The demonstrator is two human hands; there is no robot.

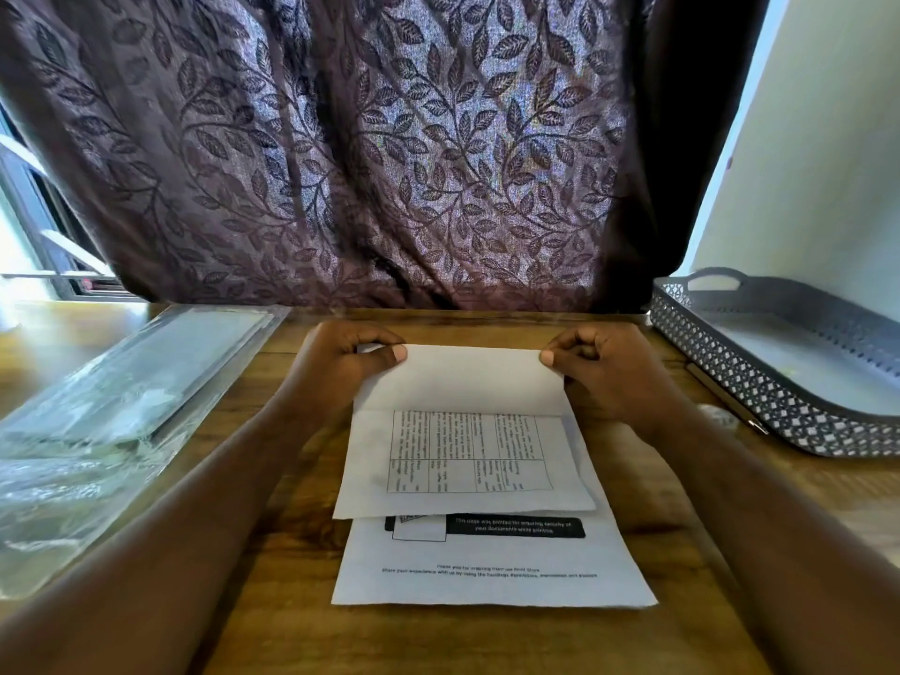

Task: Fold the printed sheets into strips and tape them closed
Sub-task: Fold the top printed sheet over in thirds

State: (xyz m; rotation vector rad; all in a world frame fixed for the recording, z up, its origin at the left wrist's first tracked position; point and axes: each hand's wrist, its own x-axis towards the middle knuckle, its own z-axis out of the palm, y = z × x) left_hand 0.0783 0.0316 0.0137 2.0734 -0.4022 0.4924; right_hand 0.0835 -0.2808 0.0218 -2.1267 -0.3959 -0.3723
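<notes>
A white printed sheet [467, 455] with a table of text lies in the middle of the wooden table [633, 552]. Its far part is folded over toward me, showing the blank back. My left hand [341, 362] pinches the fold's far left corner, thumb on top. My right hand [604, 367] pinches the far right corner the same way. Under it lies a second printed sheet [492, 572] with a black banner, its near half showing.
A grey perforated tray [779, 406] with a handle stands at the right. Clear plastic sleeves [112, 406] lie at the left. A small clear tape roll [716, 416] sits by the tray. A leaf-patterned curtain [389, 163] hangs behind the table.
</notes>
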